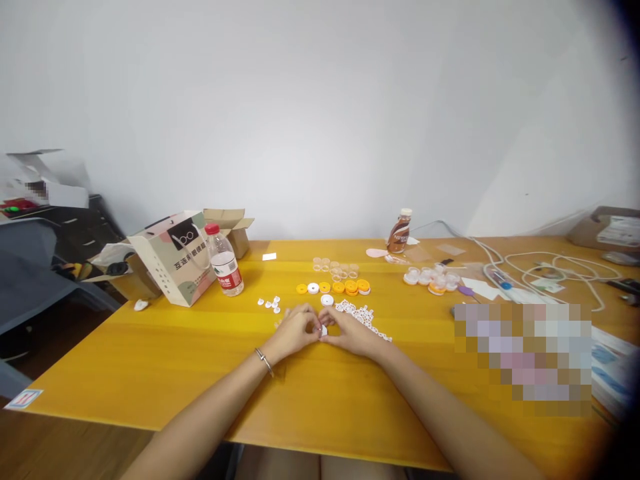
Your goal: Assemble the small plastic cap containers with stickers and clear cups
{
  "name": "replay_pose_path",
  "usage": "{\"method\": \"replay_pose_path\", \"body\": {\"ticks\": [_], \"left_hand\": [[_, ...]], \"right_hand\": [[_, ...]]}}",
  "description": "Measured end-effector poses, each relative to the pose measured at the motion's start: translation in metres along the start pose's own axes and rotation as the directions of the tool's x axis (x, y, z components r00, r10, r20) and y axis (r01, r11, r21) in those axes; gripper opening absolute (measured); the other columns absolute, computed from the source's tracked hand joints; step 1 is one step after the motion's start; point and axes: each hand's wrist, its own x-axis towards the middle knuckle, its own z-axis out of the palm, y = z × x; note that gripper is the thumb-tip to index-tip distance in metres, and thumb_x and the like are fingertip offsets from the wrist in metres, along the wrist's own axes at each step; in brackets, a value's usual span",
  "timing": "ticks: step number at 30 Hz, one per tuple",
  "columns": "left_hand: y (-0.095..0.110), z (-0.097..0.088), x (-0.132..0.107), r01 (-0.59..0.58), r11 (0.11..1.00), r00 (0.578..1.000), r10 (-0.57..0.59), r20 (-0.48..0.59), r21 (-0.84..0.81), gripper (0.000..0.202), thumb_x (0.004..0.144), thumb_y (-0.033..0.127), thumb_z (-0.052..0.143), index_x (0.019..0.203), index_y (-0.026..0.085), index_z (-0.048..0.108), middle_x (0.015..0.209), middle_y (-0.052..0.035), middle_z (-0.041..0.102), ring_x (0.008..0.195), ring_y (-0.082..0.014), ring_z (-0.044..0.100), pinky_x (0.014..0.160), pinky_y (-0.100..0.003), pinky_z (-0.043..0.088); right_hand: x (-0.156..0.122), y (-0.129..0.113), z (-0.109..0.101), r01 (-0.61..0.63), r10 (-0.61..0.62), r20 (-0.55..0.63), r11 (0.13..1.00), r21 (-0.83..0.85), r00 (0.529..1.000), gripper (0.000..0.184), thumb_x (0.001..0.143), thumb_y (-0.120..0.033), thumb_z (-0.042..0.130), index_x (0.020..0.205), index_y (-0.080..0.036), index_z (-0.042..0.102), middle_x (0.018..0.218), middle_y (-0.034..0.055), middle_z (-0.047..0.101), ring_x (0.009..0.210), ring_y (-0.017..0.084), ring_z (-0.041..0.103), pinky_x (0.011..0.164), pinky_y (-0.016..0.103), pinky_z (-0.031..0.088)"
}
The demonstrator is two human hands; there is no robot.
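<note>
Both my hands meet at the middle of the yellow table [150, 360]. My left hand [295, 331] and my right hand [350, 331] pinch one small white plastic piece [323, 330] between their fingertips. A bracelet sits on my left wrist. Just beyond my fingers lie a white round cap [327, 300], a strip of small white parts [363, 315] and a few loose white bits [270, 304]. Further back runs a row of yellow and white round caps [340, 287], with small clear cups [336, 268] behind it.
A water bottle with a red cap [225, 268], a paper bag [173, 257] and an open carton [233, 223] stand at the left. A brown drink bottle [399, 233] stands at the back. More white cases [433, 277], cables [545, 270] and papers lie to the right.
</note>
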Motion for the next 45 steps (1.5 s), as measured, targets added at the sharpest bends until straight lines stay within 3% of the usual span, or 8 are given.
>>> {"method": "replay_pose_path", "body": {"ticks": [6,11,15,18,22,25,38,45], "left_hand": [[0.0,0.0,-0.002,-0.038,0.999,0.997,0.039,-0.071,0.012,0.01,0.074,0.026,0.055,0.071,0.019,0.062,0.089,-0.0015,0.056,0.087,-0.0168,0.05,0.08,-0.033,0.032],[-0.002,-0.006,0.001,-0.05,0.997,0.976,0.038,-0.216,-0.053,0.01,0.075,0.025,0.056,0.075,0.02,0.063,0.09,-0.0034,0.056,0.089,-0.0171,0.049,0.084,-0.033,0.033],[-0.009,-0.017,0.003,-0.095,0.986,0.97,0.06,-0.237,-0.138,0.013,0.078,0.027,0.053,0.082,0.02,0.063,0.092,-0.0043,0.056,0.091,-0.0166,0.051,0.085,-0.031,0.036],[-0.026,-0.029,0.002,-0.071,0.984,0.979,0.038,-0.2,-0.16,0.017,0.08,0.025,0.048,0.089,0.019,0.061,0.091,-0.0047,0.058,0.087,-0.0151,0.053,0.081,-0.028,0.039],[-0.052,-0.042,-0.002,0.034,0.999,0.999,-0.034,-0.039,0.008,0.015,0.077,0.022,0.049,0.085,0.018,0.062,0.084,-0.0039,0.06,0.081,-0.0149,0.054,0.076,-0.026,0.041],[-0.062,-0.044,-0.005,0.046,0.994,0.998,-0.049,0.027,0.103,0.017,0.076,0.02,0.049,0.087,0.018,0.062,0.084,-0.0045,0.06,0.08,-0.015,0.055,0.074,-0.024,0.041],[-0.049,-0.036,-0.005,-0.043,0.978,0.999,0.036,0.037,0.205,0.02,0.081,0.021,0.043,0.086,0.02,0.063,0.082,-0.0039,0.062,0.077,-0.0159,0.056,0.073,-0.025,0.039],[-0.044,-0.031,-0.002,-0.103,0.975,0.995,0.097,0.039,0.198,0.018,0.079,0.03,0.05,0.086,0.02,0.063,0.081,-0.0035,0.061,0.077,-0.0154,0.055,0.072,-0.024,0.038]], "right_hand": [[0.001,0.001,0.001,-0.02,0.023,-0.056,0.998,0.059,0.998,0.024,0.069,-0.023,0.06,0.091,-0.019,0.05,0.09,0.0028,0.057,0.084,0.016,0.053,0.08,0.033,0.043],[0.007,0.003,0.007,-0.083,0.128,-0.085,0.91,0.407,0.988,0.027,0.071,-0.033,0.059,0.092,-0.019,0.05,0.088,0.0026,0.058,0.079,0.013,0.057,0.078,0.031,0.045],[0.011,0.006,0.009,-0.113,0.218,-0.143,0.844,0.524,0.965,0.031,0.066,-0.037,0.063,0.088,-0.019,0.052,0.088,0.0028,0.06,0.079,0.014,0.058,0.082,0.033,0.044],[0.011,0.01,0.008,-0.118,0.255,-0.193,0.84,0.53,0.948,0.031,0.064,-0.035,0.064,0.088,-0.019,0.052,0.089,0.0037,0.06,0.081,0.014,0.058,0.083,0.034,0.043],[0.01,0.015,0.006,-0.136,0.276,-0.23,0.864,0.485,0.933,0.03,0.065,-0.032,0.064,0.09,-0.02,0.051,0.089,0.0044,0.059,0.082,0.015,0.058,0.084,0.035,0.044],[0.009,0.016,0.006,-0.146,0.274,-0.237,0.882,0.448,0.932,0.029,0.066,-0.031,0.062,0.09,-0.02,0.051,0.088,0.0039,0.059,0.081,0.014,0.057,0.083,0.035,0.044],[0.009,0.014,0.006,-0.145,0.271,-0.232,0.882,0.449,0.934,0.026,0.066,-0.028,0.061,0.088,-0.019,0.052,0.087,0.0032,0.058,0.08,0.014,0.057,0.082,0.033,0.044],[0.009,0.013,0.008,-0.155,0.277,-0.205,0.87,0.467,0.939,0.025,0.066,-0.026,0.061,0.088,-0.019,0.052,0.088,0.0031,0.057,0.08,0.013,0.057,0.083,0.034,0.043]]}}
